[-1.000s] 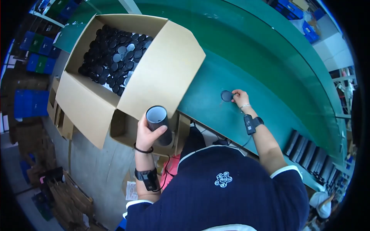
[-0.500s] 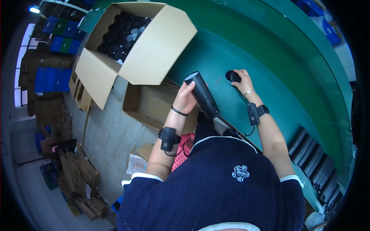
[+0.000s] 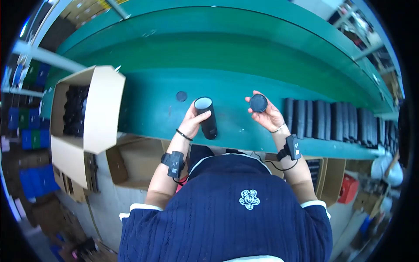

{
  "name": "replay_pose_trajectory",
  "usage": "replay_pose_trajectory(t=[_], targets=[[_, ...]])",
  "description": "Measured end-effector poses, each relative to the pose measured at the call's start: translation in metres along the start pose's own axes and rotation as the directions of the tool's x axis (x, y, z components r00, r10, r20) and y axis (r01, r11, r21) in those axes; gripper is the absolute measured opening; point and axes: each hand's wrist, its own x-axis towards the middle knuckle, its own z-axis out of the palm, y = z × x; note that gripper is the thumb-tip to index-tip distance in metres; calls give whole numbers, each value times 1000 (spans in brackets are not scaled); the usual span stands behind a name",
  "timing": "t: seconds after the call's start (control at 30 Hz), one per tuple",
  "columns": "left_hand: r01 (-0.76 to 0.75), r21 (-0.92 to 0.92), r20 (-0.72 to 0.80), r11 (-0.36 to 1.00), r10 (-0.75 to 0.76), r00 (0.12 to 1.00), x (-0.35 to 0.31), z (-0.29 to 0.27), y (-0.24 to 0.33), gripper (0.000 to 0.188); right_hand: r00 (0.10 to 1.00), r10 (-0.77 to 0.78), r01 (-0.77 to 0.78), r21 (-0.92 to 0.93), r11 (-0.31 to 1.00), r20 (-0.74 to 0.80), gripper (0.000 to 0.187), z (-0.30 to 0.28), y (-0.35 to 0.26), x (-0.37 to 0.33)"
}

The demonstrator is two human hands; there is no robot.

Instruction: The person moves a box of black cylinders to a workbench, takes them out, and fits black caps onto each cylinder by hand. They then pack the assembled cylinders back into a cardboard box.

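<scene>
My left hand (image 3: 192, 122) is closed round a black foam roller (image 3: 209, 125), a hollow tube with a pale inside showing at its upper end. Held up over the bench to the right, a round black end cap (image 3: 258, 103) sits in the fingers of my right hand (image 3: 271, 117), apart from the tube. Another dark disc (image 3: 181, 96) lies flat on the green bench (image 3: 150, 107), a little left of the tube's open end.
At left stands an open cardboard box (image 3: 104, 109) full of black caps. Several black tubes (image 3: 331, 120) lie in a row along the bench at right. Below the bench edge are an empty-looking carton (image 3: 131, 163), another carton (image 3: 333, 177) and a red container (image 3: 348, 189).
My right hand has lifted the cap off the bench and moved right with it. The view has turned rightward, bringing the row of tubes into sight. The left hand still holds the tube.
</scene>
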Motion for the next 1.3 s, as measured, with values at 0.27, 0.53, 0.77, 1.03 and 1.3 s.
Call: replay_pose_trajectory(t=[0.27,0.53,0.77,1.03,1.3], targets=[[30,216,225,976,-80,971,55,27,-31,55,933,-282,241,-194,951,-224,72,25,-18,-103],[123,275,354,954,-220,909,77,15,-37,69,326,-887,471,-757,453,-328,53,174,-62,-311],[18,342,334,940,-140,932,74,32,-25,67,526,-752,362,-696,620,-397,63,168,-23,-215],[-107,525,486,844,-194,852,68,30,5,58,855,-383,406,-11,914,-350,61,38,42,-48],[-119,439,377,891,-63,924,60,4,2,65,941,-176,191,25,981,-288,63,21,41,16]])
